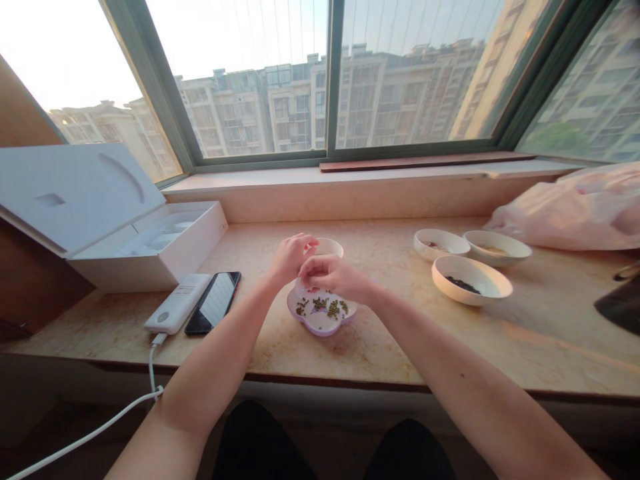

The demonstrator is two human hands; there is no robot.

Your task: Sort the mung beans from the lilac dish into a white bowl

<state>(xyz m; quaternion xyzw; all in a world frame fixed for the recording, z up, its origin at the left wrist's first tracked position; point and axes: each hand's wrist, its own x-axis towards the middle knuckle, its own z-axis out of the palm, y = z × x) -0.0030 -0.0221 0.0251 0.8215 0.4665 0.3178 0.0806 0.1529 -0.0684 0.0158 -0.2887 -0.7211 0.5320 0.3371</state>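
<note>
A purple flower-shaped dish (323,323) with small green and dark beans sits on the marble sill in front of me. My right hand (333,275) hovers over its far side, fingers curled in a pinch. My left hand (290,257) is just beside it, fingers also pinched together, over the rim of a small white bowl (330,247) behind the dish. What either pinch holds is too small to make out.
Three white bowls (473,278) stand to the right, one with dark bits. A pink plastic bag (575,210) lies far right. On the left are a black phone (214,301), a white power bank (179,303) with a cable, and an open white box (150,250).
</note>
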